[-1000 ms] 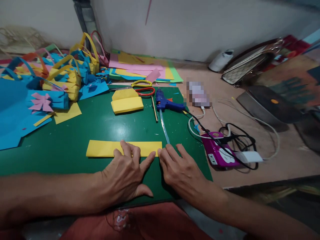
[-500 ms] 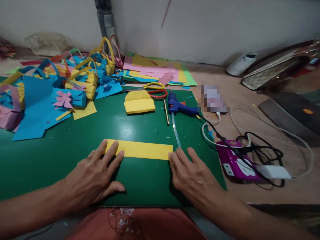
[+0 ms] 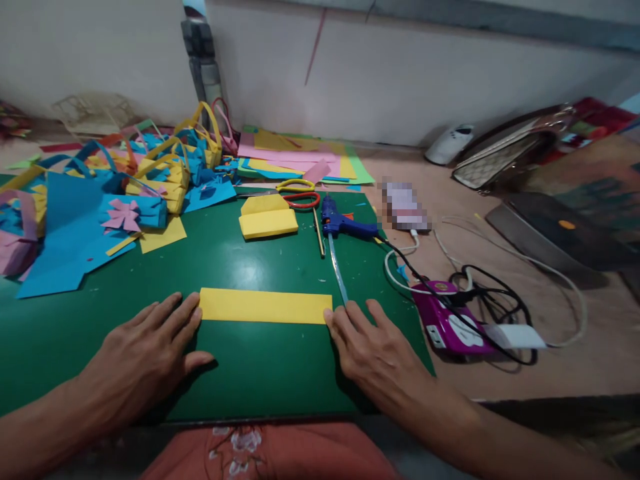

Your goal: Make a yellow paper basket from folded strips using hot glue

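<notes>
A folded yellow paper strip (image 3: 265,307) lies flat on the green board (image 3: 240,380) in front of me. My left hand (image 3: 150,343) is spread out on the board, fingertips at the strip's left end and thumb stuck out to the side. At the right end, a fingertip of my right hand (image 3: 373,347) touches the strip's edge. The other fingers there are bent but apart, and the thumb is hidden. Beyond that hand is a blue glue gun (image 3: 345,223), whose clear glue stick (image 3: 336,267) reaches down to the right fingertips.
Behind the strip are a folded yellow paper piece (image 3: 269,220), scissors (image 3: 303,199) and a thin stick (image 3: 319,233). Paper baskets (image 3: 170,180) crowd the left, with coloured sheets (image 3: 300,153) behind. At right are a purple power strip (image 3: 450,323), tangled cables and a phone (image 3: 406,205).
My left hand has slid left, off the strip's top to its left end. My right hand stays at the right end. The whole view has shifted slightly.
</notes>
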Demonstrator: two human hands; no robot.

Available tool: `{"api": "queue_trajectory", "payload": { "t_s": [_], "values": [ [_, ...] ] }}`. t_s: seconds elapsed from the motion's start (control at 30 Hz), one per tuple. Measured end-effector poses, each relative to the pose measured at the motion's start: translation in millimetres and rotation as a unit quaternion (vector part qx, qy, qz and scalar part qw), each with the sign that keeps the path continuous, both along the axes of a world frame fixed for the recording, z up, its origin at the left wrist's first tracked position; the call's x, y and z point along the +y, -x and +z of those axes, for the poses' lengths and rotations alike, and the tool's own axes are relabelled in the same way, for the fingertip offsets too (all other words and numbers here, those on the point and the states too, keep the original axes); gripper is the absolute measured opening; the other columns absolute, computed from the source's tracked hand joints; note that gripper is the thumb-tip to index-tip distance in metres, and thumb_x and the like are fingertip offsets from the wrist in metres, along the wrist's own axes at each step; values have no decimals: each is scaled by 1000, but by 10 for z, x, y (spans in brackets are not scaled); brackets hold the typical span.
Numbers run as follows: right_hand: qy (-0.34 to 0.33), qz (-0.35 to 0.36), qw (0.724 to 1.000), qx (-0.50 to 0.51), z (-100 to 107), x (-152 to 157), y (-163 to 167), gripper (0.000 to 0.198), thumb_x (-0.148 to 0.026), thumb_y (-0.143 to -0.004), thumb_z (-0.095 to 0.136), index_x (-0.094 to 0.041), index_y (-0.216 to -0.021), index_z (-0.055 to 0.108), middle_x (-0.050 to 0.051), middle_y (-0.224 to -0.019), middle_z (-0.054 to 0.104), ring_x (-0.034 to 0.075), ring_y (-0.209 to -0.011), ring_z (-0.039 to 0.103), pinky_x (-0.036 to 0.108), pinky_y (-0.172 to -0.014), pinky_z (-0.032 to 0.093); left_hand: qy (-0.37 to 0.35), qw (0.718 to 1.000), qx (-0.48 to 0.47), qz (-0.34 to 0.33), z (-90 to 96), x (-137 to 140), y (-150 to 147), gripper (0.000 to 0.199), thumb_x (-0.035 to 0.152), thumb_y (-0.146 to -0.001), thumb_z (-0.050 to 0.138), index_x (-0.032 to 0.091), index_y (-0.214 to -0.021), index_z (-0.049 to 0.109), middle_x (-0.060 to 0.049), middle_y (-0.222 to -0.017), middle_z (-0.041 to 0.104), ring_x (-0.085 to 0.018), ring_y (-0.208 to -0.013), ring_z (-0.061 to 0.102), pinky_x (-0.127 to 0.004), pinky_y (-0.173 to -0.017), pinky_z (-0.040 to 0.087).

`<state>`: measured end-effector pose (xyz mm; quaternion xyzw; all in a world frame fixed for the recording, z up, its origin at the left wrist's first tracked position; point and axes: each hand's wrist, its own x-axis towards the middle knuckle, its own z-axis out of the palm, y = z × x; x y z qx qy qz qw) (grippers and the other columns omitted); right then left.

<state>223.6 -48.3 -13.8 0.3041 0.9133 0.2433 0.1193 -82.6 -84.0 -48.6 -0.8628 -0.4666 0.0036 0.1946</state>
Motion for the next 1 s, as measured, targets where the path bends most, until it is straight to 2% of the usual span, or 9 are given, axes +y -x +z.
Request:
{"api": "queue_trajectory", "payload": {
  "t_s": [0.13, 0.27, 0.33, 0.4, 0.47, 0.6, 0.73, 0.87, 1.0],
  "values": [
    [-19, 17, 999, 26, -68, -18, -49, 39, -5, -72, 40, -5, -103, 63, 13, -90, 57, 25, -86, 50, 46, -81, 38, -49, 998, -26, -32, -11, -17, 57, 55, 48, -91, 31, 6, -96, 66, -18, -111, 64, -33, -98, 58, -45, -76, 48],
    [-26, 31, 998, 44, -123, -5, -3, 36, -4, -72, 38, -5, -97, 64, 16, -93, 58, 28, -88, 51, 48, -82, 37, -81, 996, -44, -14, 93, 39, -19, 43, 49, -85, 46, 11, -82, 65, -16, -95, 68, -31, -87, 61, -47, -80, 46],
    [-28, 21, 999, 34, -126, 19, 51, 32, -3, -73, 38, -6, -91, 64, 14, -84, 59, 26, -80, 52, 45, -76, 39, -99, 991, -75, -43, 140, 111, -141, 37, 43, -84, 53, 10, -97, 63, -14, -101, 67, -30, -93, 60, -47, -86, 44],
    [-25, 13, 999, 23, -111, 53, 102, 28, -3, -74, 39, -8, -86, 64, 11, -77, 58, 24, -73, 52, 42, -71, 39, -63, 989, -107, -82, 148, 201, -298, 45, 45, -86, 48, 9, -112, 56, -15, -117, 61, -30, -109, 54, -46, -93, 40],
    [-23, 9, 999, 23, -85, 91, 134, 25, -4, -75, 40, -9, -83, 63, 9, -74, 57, 23, -71, 52, 40, -71, 39, 26, 989, -104, -106, 110, 296, -458, 59, 52, -87, 39, 9, -127, 44, -15, -133, 49, -30, -123, 43, -46, -98, 36],
    [-7, -18, 999, 30, -40, 157, 159, 22, -3, -76, 42, -10, -81, 62, 9, -73, 58, 22, -70, 53, 40, -72, 40, 149, 973, -97, -143, -45, 465, -677, 74, 62, -86, 27, 7, -137, 30, -17, -144, 32, -32, -133, 27, -50, -101, 30],
    [34, -12, 996, 79, -87, 190, 216, 24, -15, -84, 44, -6, -101, 60, 16, -98, 62, 27, -91, 55, 44, -82, 40, 201, 962, -104, -151, -140, 549, -726, 84, 68, -82, 22, 7, -140, 21, -18, -148, 20, -34, -137, 13, -54, -105, 20],
    [142, 37, 975, 166, -225, 184, 287, 67, -53, -86, 39, 1, -125, 44, 24, -129, 48, 32, -122, 41, 49, -100, 30, 237, 949, -126, -166, -119, 563, -666, 92, 71, -79, 24, 7, -143, 7, -19, -149, 15, -32, -139, 5, -54, -108, 14],
    [245, 10, 954, 173, -257, 171, 297, 83, -60, -81, 42, 4, -134, 32, 28, -141, 31, 35, -133, 24, 49, -105, 27, 266, 930, -142, -209, -94, 573, -540, 93, 70, -78, 30, 11, -144, 1, -19, -149, 14, -33, -138, 5, -55, -109, 13]
  ]
}}
